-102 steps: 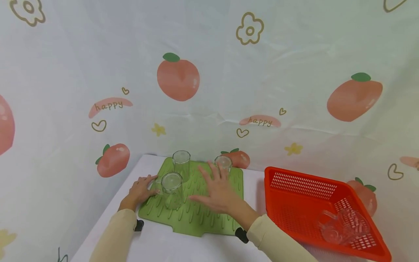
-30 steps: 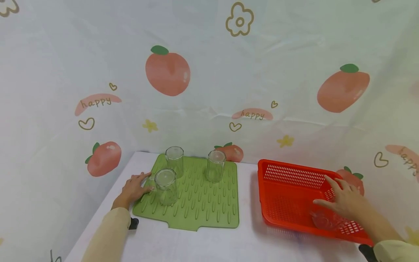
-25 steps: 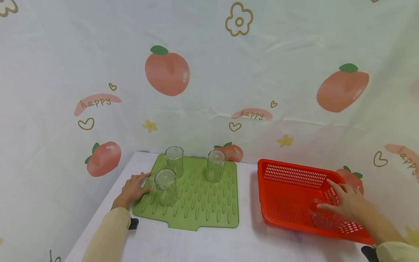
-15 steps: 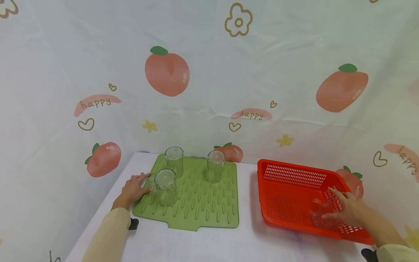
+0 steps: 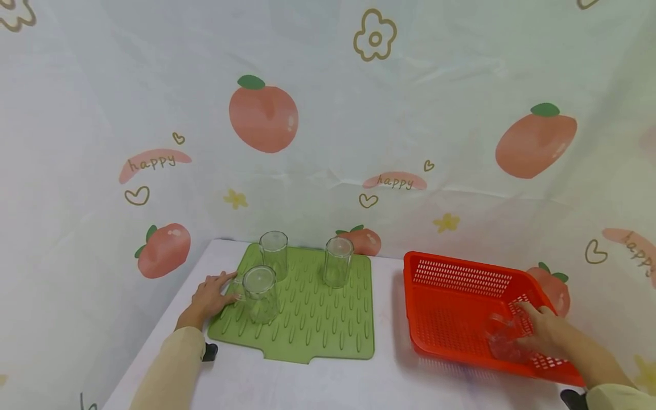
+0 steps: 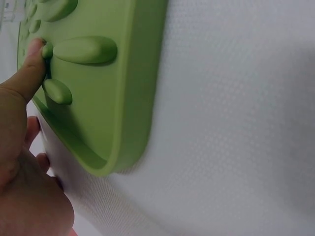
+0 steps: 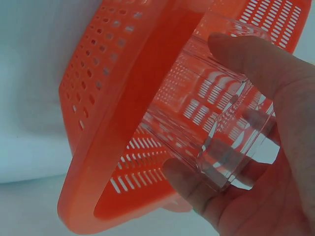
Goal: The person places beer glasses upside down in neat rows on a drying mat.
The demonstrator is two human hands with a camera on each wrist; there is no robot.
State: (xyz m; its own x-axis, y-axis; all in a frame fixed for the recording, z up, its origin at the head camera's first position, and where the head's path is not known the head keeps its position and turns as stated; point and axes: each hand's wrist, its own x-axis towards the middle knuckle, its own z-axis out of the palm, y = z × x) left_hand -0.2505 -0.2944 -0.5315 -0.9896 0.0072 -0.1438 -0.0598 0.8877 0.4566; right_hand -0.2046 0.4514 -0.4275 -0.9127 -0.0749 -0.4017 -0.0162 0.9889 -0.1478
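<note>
On the green drying mat (image 5: 318,324) stand three clear glass mugs: a front mug (image 5: 261,302) with its handle toward the left, a back left mug (image 5: 274,256), and a back right mug (image 5: 337,265). My left hand (image 5: 207,296) rests at the mat's left edge; its thumb (image 6: 30,69) lies on the ridged top, beside the front mug's handle. In the red basket (image 5: 456,259), my right hand (image 5: 548,333) grips another clear glass mug (image 7: 211,103), thumb on one side and fingers round the other. The right hand partly covers that mug in the head view.
A white cloth covers the table (image 5: 379,387). Behind and to the left hangs a white curtain (image 5: 328,142) printed with peaches. The basket's raised perforated walls surround the right hand's mug.
My right hand has moved from above the mat to the basket, then lowered and closed its fingers round a glass mug there. The left hand keeps its place on the mat.
</note>
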